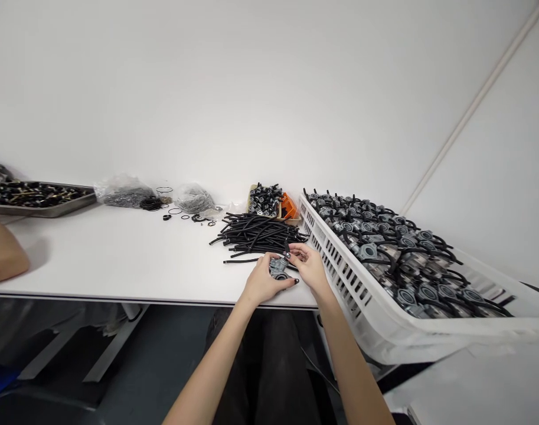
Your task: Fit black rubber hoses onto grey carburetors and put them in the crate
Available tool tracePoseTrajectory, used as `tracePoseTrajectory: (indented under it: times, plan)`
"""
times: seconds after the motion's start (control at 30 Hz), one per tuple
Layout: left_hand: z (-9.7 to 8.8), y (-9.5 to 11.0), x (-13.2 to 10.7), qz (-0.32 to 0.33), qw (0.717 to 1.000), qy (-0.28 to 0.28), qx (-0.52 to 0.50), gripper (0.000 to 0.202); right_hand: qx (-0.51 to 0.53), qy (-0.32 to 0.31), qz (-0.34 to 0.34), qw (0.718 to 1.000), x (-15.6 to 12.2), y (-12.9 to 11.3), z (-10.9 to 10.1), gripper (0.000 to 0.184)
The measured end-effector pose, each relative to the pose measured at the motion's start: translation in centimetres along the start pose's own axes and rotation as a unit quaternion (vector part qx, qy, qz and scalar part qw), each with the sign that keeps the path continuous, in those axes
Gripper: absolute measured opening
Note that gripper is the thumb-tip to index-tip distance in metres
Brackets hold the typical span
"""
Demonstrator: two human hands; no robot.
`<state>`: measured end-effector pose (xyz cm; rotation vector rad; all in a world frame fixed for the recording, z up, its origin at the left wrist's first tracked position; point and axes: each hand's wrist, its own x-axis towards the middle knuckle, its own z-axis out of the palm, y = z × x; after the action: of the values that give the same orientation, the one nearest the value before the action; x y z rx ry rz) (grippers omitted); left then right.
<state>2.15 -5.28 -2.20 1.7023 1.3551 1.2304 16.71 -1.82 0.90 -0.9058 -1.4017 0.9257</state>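
At the near edge of the white counter (131, 254), the left hand (261, 280) has its fingers clamped around a gray metal carburetor (278, 267), while the right hand (310, 265) pinches a small black piece (287, 247) at the carburetor's far right side. Just beyond lies a pile of black rubber hoses (251, 233), with a bin of small fittings (263, 199) behind it. To the right, a white slotted plastic crate (406, 339) holds many carburetors with hoses attached. Far left sits a metal tray (61, 208), beyond another person's arm (3, 254).
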Motion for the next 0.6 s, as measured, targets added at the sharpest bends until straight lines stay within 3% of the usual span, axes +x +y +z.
tracePoseTrajectory:
  times: [0.4, 0.6]
  plan:
    - [-0.15, -0.12, -0.17, 0.014, 1.000, -0.006, -0.002, 0.063, 0.043, -0.089, -0.027, 0.995, -0.09, 0.49, -0.21, 0.014]
    - [-0.25, -0.08, -0.18, 0.019, 1.000, -0.011, 0.001, 0.062, 0.018, -0.127, -0.045, 0.991, 0.17, -0.04, -0.97, 0.015]
